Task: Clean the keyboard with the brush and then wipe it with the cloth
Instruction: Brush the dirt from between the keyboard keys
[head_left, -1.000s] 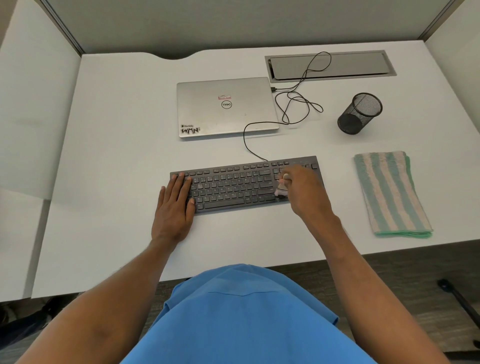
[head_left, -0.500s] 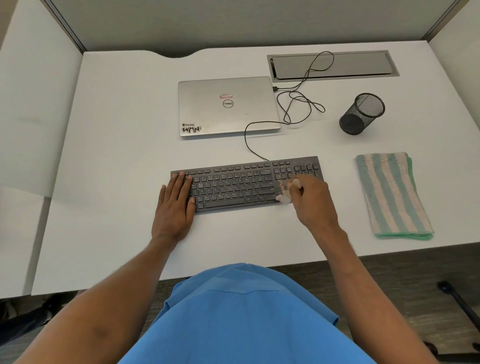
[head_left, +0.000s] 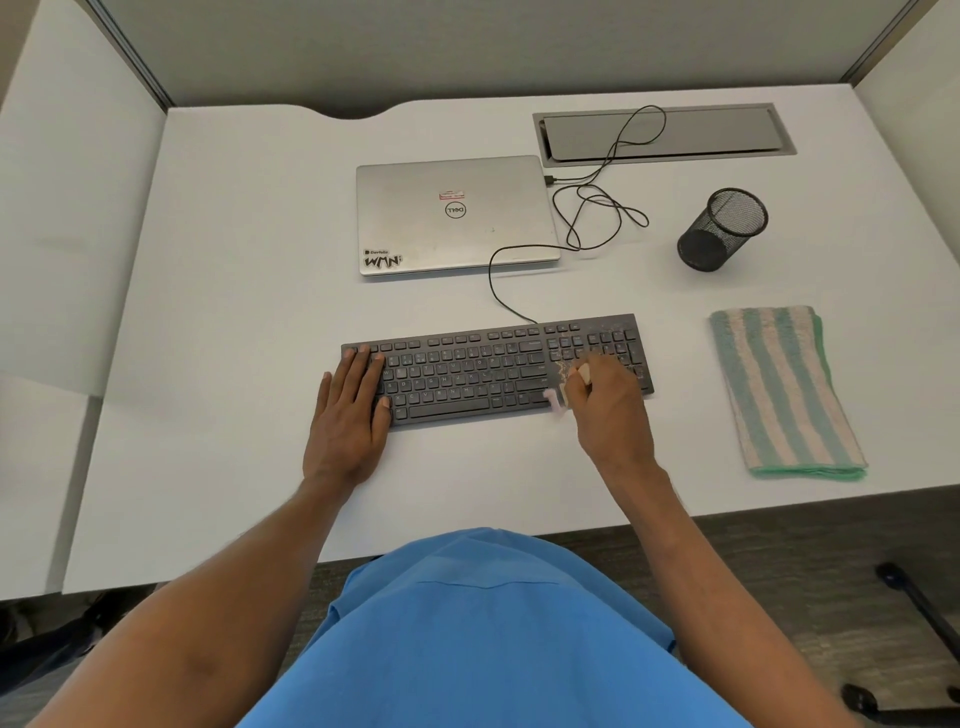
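Observation:
A black keyboard (head_left: 467, 371) lies on the white desk (head_left: 234, 364) in front of me. My left hand (head_left: 350, 415) rests flat on its left end, fingers apart. My right hand (head_left: 608, 410) is closed around a small pale brush (head_left: 557, 401), whose bristle end touches the keyboard's front edge beside the number pad. Light dust shows on the keys near the brush. Most of the brush is hidden inside my fist. A folded green-and-cream striped cloth (head_left: 782, 389) lies on the desk to the right of the keyboard, apart from both hands.
A shut silver laptop (head_left: 452, 213) lies behind the keyboard, joined to it by a looping black cable (head_left: 587, 218). A black mesh pen cup (head_left: 722, 228) stands at the back right. A grey cable hatch (head_left: 660, 132) is set into the desk's far side.
My right hand has drawn the brush down from the upper keys of the number pad toward the keyboard's front edge. The left hand has stayed put.

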